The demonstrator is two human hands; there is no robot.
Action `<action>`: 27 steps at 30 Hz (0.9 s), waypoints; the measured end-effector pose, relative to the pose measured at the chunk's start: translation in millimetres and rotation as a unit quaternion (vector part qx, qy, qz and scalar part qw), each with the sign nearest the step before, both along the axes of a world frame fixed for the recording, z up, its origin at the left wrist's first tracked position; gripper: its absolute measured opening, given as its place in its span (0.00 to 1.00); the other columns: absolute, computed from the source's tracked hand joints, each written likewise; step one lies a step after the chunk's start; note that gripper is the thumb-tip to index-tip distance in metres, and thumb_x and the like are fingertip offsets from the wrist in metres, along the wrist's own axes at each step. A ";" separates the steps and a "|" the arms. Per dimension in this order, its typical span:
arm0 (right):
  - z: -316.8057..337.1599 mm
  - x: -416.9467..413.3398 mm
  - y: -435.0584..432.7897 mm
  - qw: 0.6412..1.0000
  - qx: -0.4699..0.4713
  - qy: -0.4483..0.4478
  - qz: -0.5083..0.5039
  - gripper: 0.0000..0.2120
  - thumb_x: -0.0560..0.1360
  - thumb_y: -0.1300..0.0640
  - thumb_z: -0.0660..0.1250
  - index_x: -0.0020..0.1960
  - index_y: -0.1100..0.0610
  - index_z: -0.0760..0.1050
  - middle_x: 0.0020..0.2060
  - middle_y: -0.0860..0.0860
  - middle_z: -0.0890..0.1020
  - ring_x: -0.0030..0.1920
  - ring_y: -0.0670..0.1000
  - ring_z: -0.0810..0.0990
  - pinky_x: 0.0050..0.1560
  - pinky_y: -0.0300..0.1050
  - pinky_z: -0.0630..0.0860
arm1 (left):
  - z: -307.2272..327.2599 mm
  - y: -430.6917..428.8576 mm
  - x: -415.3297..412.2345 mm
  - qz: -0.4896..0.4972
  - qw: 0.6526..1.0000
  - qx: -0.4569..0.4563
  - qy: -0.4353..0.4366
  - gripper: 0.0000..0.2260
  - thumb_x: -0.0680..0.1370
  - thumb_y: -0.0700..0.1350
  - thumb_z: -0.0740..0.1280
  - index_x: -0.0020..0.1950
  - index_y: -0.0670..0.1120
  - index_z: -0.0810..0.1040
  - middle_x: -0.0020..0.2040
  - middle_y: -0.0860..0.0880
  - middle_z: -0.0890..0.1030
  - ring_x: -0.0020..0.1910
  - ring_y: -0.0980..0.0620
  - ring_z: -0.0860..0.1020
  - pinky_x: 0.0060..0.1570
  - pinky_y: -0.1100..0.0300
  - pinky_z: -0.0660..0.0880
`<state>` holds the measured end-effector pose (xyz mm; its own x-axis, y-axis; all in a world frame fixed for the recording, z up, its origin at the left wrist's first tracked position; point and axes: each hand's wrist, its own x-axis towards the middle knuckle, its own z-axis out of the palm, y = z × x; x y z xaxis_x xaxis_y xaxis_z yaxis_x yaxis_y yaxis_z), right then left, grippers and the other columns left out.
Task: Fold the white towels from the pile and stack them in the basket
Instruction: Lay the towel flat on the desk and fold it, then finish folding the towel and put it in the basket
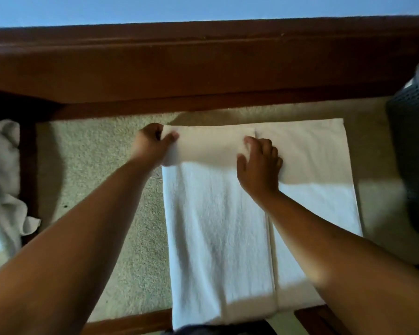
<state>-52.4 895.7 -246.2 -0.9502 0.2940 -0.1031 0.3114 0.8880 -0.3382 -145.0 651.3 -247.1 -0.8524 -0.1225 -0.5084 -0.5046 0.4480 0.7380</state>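
1. On my feed the towel (215, 226) lies flat on the beige carpet (94, 177), centre-right of view. Its long axis runs from the near edge straight away from the person, w/ short ends near and far.
2. It sits in two layers. A top flap covers the L part, and the flap's free edge runs down the towel parallel to the long axis. The lower layer shows as a strip along the R side.
3. The near end laps over the near wood rail at the bottom of view. The far end stops short of the wood frame (179, 68), w/ a band of carpet between.
4. L hand (153, 146) is at the far-L corner, thumb on top and fingers curled round the edge, pinching the cloth.
5. R hand (259, 165) is at the far end of the flap's free edge. Fingers are bent, thumb and index tips nipping the cloth there. The pic is blurry, but it reads as a pinch.
6. Both forearms are bare, and the R one crosses above the R strip.
7. A pile (3, 177) of crumpled white towels sits at the far L of view, beyond a wood rail and well apart from the flat towel.
8. A dark basket (411, 141) w/ a holed wall sits at the R edge, partly out of frame, near the towel's far-R corner but not touching it.
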 end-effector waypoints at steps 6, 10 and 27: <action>7.0 -22.2 3.2 0.985 -0.148 0.031 -0.079 0.09 0.76 0.65 0.65 0.48 0.52 0.76 0.50 0.52 0.78 0.51 0.54 0.78 0.49 0.43 0.73 | 0.2 3.3 -2.6 0.038 0.998 -0.036 0.040 0.08 0.75 0.50 0.74 0.49 0.50 0.80 0.46 0.51 0.83 0.47 0.45 0.83 0.48 0.45 0.82; 2.7 9.7 2.3 0.994 -0.101 -0.025 -0.027 0.21 0.78 0.53 0.68 0.70 0.51 0.73 0.69 0.55 0.68 0.68 0.58 0.69 0.69 0.54 0.69 | 7.7 11.6 25.3 -0.130 0.948 -0.277 0.091 0.31 0.79 0.57 0.66 0.78 0.46 0.61 0.77 0.39 0.63 0.73 0.37 0.65 0.70 0.42 0.64; 18.8 316.1 172.5 0.964 -0.012 -0.257 -0.064 0.42 0.76 0.29 0.55 0.78 0.39 0.32 0.78 0.47 0.30 0.79 0.54 0.34 0.73 0.70 0.44 | -2.2 75.6 359.8 -0.360 0.870 -0.330 0.074 0.36 0.79 0.69 0.41 0.82 0.53 0.36 0.81 0.48 0.34 0.80 0.47 0.34 0.78 0.48 0.38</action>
